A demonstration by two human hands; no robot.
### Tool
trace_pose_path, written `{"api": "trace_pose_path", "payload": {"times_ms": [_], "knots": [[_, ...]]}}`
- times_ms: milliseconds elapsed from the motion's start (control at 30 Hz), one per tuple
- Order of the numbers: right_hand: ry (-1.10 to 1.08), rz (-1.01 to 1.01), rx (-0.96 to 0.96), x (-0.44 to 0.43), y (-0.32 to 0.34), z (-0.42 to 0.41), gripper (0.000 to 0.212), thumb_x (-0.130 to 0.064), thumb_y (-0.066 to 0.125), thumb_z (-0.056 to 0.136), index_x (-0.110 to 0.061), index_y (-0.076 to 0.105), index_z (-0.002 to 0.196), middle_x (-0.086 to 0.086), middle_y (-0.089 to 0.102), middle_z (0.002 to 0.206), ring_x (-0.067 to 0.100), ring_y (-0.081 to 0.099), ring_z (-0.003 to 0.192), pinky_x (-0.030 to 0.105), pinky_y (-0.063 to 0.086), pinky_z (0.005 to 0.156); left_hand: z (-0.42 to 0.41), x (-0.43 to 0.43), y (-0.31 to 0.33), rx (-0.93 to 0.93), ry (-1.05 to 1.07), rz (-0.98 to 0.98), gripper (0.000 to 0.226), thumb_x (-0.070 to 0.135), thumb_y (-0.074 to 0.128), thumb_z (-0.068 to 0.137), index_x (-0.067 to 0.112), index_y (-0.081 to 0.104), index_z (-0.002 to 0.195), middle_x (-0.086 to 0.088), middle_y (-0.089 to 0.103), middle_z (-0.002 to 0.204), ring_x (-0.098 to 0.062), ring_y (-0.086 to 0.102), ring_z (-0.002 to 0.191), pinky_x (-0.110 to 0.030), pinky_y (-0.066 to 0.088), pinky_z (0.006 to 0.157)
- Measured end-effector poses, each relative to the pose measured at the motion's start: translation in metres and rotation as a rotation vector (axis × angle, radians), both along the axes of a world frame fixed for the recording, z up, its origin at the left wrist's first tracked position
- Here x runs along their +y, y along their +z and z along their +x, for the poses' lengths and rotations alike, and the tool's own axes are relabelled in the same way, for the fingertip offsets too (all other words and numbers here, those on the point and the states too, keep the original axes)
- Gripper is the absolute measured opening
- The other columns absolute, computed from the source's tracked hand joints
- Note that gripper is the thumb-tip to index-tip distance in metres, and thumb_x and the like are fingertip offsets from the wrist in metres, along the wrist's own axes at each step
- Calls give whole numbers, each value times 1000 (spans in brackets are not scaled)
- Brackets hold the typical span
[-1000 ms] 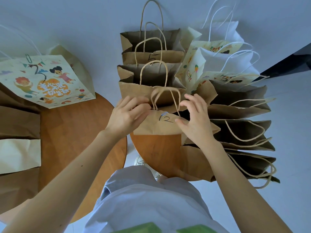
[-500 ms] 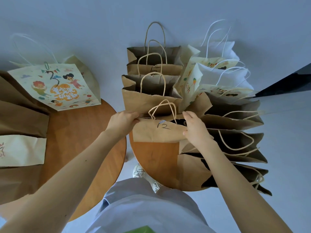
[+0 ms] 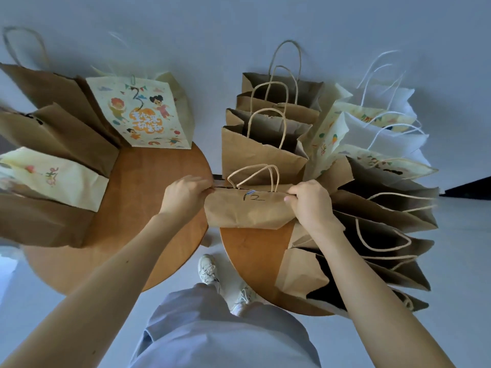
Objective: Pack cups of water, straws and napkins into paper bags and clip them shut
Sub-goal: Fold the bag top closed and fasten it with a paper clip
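Our left hand [image 3: 186, 197] and right hand [image 3: 310, 205] each pinch one top corner of the brown bag [image 3: 247, 212] marked 12. The fingers are curled over its rim, so the mouth is pulled flat and lies closed. We judge the reason for this grip is that a taut, flattened top presses the two sides together around the small bluish clip [image 3: 250, 192] at the middle of the rim. The clip is too small for us to say how it sits, and what is inside the bag is hidden. The bag is at the left edge of the right table [image 3: 255, 258], nearest us in its row, and we cannot tell whether it rests on the wood or is lifted. Behind it, and along that table's far and right edges, stand open bags [image 3: 265, 152], presumably not yet closed. On the left table [image 3: 154, 187], a printed bag [image 3: 143, 115] and others line the far and left edges with their tops flat, which suggests to us that finished bags are gathered there.
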State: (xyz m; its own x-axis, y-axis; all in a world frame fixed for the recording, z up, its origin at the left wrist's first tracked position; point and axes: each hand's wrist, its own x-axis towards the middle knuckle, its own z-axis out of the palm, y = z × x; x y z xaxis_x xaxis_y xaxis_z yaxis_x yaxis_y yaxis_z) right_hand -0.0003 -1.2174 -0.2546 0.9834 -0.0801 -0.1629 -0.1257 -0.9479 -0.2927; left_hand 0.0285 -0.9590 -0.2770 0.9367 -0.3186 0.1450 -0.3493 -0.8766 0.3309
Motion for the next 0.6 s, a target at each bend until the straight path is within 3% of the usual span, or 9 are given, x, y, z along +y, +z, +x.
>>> {"api": "trace_pose_path", "payload": {"times_ms": [200,333,433,600], "knots": [[134,98,-34,61,15,25,20,-20,60,89,-9,71,101,10,67,99,25,60,96,30,46,84,-3,66,18,-52,107,79,11,16,60,76,12,68,70,-2,60,58,-28,56,54,-25,36,46],[164,122,-59,114,17,44,17,-19,63,87,-7,72,95,10,68,94,25,62,91,29,47,79,13,124,22,-69,134,114,6,11,67,79,15,72,78,-2,69,69,-29,62,64,-37,47,63],[134,149,-103,157,15,59,17,-17,66,85,-5,72,96,11,69,92,25,63,87,29,49,78,38,165,23,-109,72,124,13,16,62,72,18,73,79,1,70,71,-27,63,65,-39,47,70],[18,145,-146,222,8,91,15,-17,67,84,-5,74,91,9,69,87,22,62,85,24,43,75,97,226,23,-111,-7,193,9,11,72,75,18,74,79,-5,67,65,-28,64,69,-45,44,79]]}}
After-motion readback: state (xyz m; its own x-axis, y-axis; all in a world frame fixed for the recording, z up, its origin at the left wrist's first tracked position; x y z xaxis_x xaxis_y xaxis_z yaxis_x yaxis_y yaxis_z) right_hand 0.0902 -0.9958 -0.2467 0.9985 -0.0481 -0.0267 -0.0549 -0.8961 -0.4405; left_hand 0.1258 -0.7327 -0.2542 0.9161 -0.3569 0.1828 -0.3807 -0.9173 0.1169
